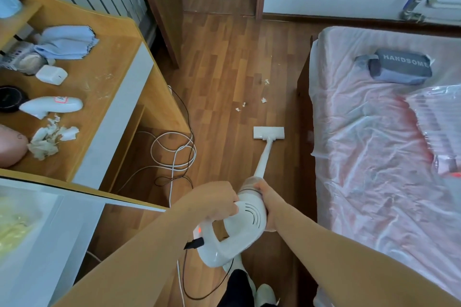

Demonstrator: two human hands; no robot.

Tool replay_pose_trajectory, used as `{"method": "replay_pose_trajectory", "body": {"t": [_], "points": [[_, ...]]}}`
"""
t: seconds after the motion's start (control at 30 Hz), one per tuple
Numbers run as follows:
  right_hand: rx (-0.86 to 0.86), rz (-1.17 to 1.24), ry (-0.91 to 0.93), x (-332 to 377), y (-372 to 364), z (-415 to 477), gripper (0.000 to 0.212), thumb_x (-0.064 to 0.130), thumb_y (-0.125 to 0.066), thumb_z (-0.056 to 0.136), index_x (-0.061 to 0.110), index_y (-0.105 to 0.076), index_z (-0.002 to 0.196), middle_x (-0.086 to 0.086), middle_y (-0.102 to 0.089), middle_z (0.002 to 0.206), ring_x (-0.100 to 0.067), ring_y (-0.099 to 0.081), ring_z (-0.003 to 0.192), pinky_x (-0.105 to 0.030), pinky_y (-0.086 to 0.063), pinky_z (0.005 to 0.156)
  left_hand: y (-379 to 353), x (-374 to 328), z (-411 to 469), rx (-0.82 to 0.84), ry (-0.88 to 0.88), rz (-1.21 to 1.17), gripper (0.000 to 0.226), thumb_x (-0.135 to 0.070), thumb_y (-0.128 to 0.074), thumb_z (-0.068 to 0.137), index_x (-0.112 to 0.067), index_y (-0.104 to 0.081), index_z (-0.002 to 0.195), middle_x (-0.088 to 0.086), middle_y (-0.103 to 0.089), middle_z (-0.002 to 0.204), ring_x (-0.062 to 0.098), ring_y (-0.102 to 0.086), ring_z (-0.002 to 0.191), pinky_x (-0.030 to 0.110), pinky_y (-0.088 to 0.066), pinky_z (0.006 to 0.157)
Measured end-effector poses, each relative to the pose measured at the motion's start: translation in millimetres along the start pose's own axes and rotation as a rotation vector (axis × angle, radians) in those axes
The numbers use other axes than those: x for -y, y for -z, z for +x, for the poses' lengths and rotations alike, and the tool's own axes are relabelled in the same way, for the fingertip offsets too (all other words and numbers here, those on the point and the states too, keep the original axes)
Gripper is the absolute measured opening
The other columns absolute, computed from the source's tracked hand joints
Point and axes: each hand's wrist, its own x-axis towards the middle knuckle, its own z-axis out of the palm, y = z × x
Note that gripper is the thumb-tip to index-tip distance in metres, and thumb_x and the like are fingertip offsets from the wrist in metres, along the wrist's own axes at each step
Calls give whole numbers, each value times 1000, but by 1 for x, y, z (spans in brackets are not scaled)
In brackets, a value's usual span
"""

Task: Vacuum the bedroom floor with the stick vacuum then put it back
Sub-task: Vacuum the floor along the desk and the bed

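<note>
Both hands on the stick vacuum point(245, 217), held low in front of the body. Left hand point(214, 200) closed over the top of the white motor body, fingers curled down its left side. Right hand point(265, 203) wrapped around the right side, up by the clear dust cup. Loop handle hangs below the hands, ungripped; small orange light near its left end. A black cord point(199, 281) trails from the handle down to the wood floor point(224, 57). White tube runs forward from the hands to the floor head point(269, 132), flat on the boards, just left of the bed point(374, 132) edge. Paper scraps point(264, 100) lie on the floor just beyond the head. Lane is narrow: desk point(117, 62) on the left, plastic-covered bed on the right. Coiled cables point(174, 152) under the desk edge, left of the tube. Open doorway at the far end.
</note>
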Motion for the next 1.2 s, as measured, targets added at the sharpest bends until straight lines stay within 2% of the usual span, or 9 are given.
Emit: {"method": "replay_pose_trajectory", "body": {"t": [0.17,0.27,0.4,0.5,0.67,0.87,1.0,1.13,1.2], "points": [[19,-37,-40,-17,-46,2,62,49,-65,92,11,-59,141,-19,-74,125,-37,-73,101,-52,-60,87,-1,41,-26,13,41,-42,31,-25,-43,98,-17,-65,119,1,-54,79,10,-43,54,19,-35,50],[13,-97,-21,-25,-76,5,65,48,-65,92,14,-54,146,-19,-69,132,-38,-70,118,-58,-55,103,-7,67,-41,-18,113,-109,33,-25,-45,97,-18,-63,123,1,-56,90,11,-47,58,17,-36,51],[57,-181,32,-29,-111,11,66,46,-63,94,13,-52,149,-19,-67,136,-38,-67,125,-57,-52,109,-12,95,-53,-68,183,-216,30,-26,-47,97,-19,-66,118,3,-60,90,7,-46,52,15,-36,47],[84,-189,59,-21,-130,18,65,46,-62,95,12,-52,150,-19,-67,138,-37,-67,126,-56,-52,110,-4,109,-51,-115,197,-244,29,-26,-46,97,-22,-65,119,2,-63,95,9,-56,60,14,-36,48],[79,-189,61,0,-147,26,69,44,-63,92,14,-49,152,-19,-66,140,-38,-67,127,-58,-52,109,16,120,-43,-124,187,-294,31,-25,-47,98,-20,-63,124,0,-59,76,7,-45,47,15,-36,46],[80,-176,24,2,-156,30,68,45,-65,91,15,-49,151,-19,-68,135,-38,-69,122,-58,-53,108,23,134,-44,-84,190,-304,34,-30,-47,99,-29,-59,130,2,-68,106,5,-48,43,14,-41,49],[87,-197,40,20,-166,37,72,46,-74,90,15,-50,150,-20,-70,133,-38,-70,121,-59,-53,107,32,137,-34,-147,199,-289,36,-27,-43,101,-24,-54,135,-6,-57,77,4,-45,49,12,-34,44],[89,-198,8,33,-168,36,67,41,-76,89,15,-53,147,-20,-71,133,-37,-70,123,-58,-53,107,44,139,-24,-154,165,-247,34,-24,-42,101,-15,-60,129,-1,-55,82,4,-42,50,12,-31,45],[95,-182,-1,29,-169,33,65,41,-75,90,15,-55,145,-20,-72,131,-37,-70,122,-58,-54,106,48,145,-26,-108,162,-258,33,-25,-43,100,-19,-61,128,-3,-55,67,5,-45,45,14,-36,46]]}}
